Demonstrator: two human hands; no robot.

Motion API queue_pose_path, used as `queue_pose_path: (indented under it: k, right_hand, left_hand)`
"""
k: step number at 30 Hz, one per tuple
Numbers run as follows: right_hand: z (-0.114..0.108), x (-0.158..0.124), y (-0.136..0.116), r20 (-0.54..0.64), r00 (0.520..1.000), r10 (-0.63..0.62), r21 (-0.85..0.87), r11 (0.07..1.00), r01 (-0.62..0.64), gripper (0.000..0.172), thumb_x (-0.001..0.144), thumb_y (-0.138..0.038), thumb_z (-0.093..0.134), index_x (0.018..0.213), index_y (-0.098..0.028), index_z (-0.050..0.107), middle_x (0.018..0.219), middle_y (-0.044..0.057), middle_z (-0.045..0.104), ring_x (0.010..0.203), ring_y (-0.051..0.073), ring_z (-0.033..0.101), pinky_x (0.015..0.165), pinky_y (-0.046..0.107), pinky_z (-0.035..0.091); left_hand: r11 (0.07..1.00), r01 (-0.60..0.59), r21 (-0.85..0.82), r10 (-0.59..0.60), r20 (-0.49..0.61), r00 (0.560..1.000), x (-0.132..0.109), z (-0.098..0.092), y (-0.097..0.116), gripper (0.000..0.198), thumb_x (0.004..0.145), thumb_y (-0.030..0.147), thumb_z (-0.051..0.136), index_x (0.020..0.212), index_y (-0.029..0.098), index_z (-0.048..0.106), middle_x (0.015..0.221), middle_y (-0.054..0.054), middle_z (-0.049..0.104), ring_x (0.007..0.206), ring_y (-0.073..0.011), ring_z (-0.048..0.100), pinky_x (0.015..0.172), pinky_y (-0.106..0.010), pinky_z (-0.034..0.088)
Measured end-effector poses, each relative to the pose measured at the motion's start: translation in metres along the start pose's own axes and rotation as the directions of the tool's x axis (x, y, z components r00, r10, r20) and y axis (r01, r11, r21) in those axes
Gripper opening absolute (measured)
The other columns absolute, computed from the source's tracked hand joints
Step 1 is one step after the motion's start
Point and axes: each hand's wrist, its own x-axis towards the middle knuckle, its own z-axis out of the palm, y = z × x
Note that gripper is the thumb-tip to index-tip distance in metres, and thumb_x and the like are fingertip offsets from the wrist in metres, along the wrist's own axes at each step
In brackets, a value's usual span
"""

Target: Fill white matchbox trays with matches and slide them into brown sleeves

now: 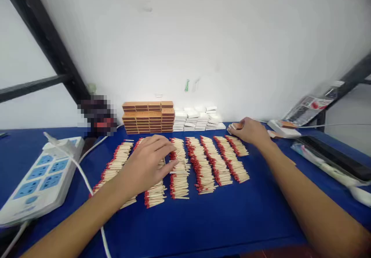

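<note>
Rows of red-tipped matches [203,165] lie side by side on the blue table. My left hand [147,159] hovers over or rests on the left rows, with fingers bent and thumb apart; it hides some matches, and I see nothing gripped in it. At the back right, beyond the row ends, the fingers of my right hand [251,130] close around a small brown-and-white matchbox [235,126], mostly hidden by the hand. A stack of brown matchboxes [147,118] stands against the wall. Beside it are piled white matchbox trays [194,118].
A white power strip [43,176] with a plugged-in cable lies at the left. At the right are a white box [284,129], a long black object [336,157] and a plastic packet [311,105] leaning by the frame. The white wall closes off the back.
</note>
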Motion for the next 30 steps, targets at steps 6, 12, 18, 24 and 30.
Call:
queue_pose_path:
  k: [6,12,18,24,30]
  right_hand:
    - [0.002,0.000,-0.005,-0.002,1.000,-0.024,-0.013,1.000,0.024,0.054,0.090,-0.058,0.070,0.116,-0.011,0.074,0.111,0.025,0.081,0.106,0.041,0.076,0.079,0.041,0.050]
    - [-0.003,0.000,-0.004,-0.009,1.000,0.012,0.045,0.999,-0.011,0.054,0.087,-0.055,0.075,0.118,-0.011,0.074,0.112,0.024,0.081,0.108,0.042,0.075,0.080,0.042,0.050]
    - [-0.034,-0.033,-0.031,-0.111,0.994,-0.004,0.285,0.958,0.036,0.049,0.084,-0.056,0.078,0.115,-0.017,0.074,0.107,0.019,0.082,0.098,0.037,0.076,0.074,0.040,0.050]
    - [-0.060,-0.126,-0.107,-0.068,0.915,-0.399,0.656,0.673,0.342,0.042,0.083,-0.059,0.080,0.106,-0.024,0.073,0.092,0.007,0.081,0.078,0.025,0.073,0.067,0.036,0.052]
    - [-0.064,-0.172,-0.144,-0.035,0.838,-0.544,0.721,0.567,0.398,0.034,0.086,-0.048,0.081,0.111,-0.026,0.071,0.092,0.002,0.079,0.080,0.022,0.069,0.064,0.034,0.048]
  left_hand:
    - [1.000,0.012,0.001,-0.012,-0.003,1.000,-0.002,0.000,-0.001,0.020,0.104,0.031,0.069,0.118,0.019,0.073,0.117,-0.011,0.078,0.117,-0.0304,0.070,0.104,-0.052,0.056]
    - [1.000,0.018,0.008,-0.018,-0.012,1.000,-0.001,0.001,-0.001,0.018,0.104,0.030,0.070,0.117,0.019,0.073,0.115,-0.011,0.079,0.116,-0.0300,0.069,0.105,-0.051,0.056]
    - [0.999,0.029,0.041,-0.028,-0.033,0.999,-0.002,0.002,-0.002,0.020,0.104,0.031,0.068,0.116,0.016,0.074,0.114,-0.012,0.080,0.112,-0.0302,0.071,0.101,-0.051,0.058]
    - [0.997,0.061,0.045,-0.057,-0.090,0.994,-0.003,0.006,0.000,0.039,0.101,0.039,0.074,0.132,0.016,0.071,0.115,-0.014,0.081,0.112,-0.0323,0.073,0.095,-0.051,0.060]
    - [0.997,0.055,0.057,-0.048,-0.117,0.992,0.001,0.004,0.016,0.029,0.095,0.029,0.076,0.121,0.018,0.073,0.092,-0.009,0.080,0.089,-0.0293,0.073,0.081,-0.046,0.057]
